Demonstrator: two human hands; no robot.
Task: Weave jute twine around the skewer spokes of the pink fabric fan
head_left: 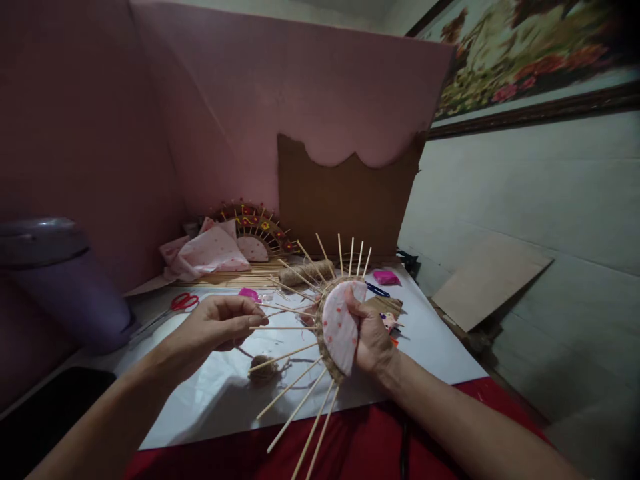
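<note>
My right hand (373, 337) grips a half-round piece covered in pale pink dotted fabric (341, 327), its thumb on the front. Thin wooden sticks (285, 328) fan out from the curved edge, where brown twine (323, 343) is woven between them. With fingers pinched together, my left hand (225, 323) holds a strand of twine to the left of the sticks. A small ball of twine (263, 370) lies on the white sheet below, its strand running loose. The fingers of my right hand behind the piece are mostly hidden.
Behind lie a twine roll (306, 273), a bundle of sticks (225, 277), folded dotted fabric (210, 253) and a decorated stick fan (255, 227). Red-handled scissors (184, 302) rest at left, near a purple container (65, 287). Brown cardboard (345, 200) stands against the pink board.
</note>
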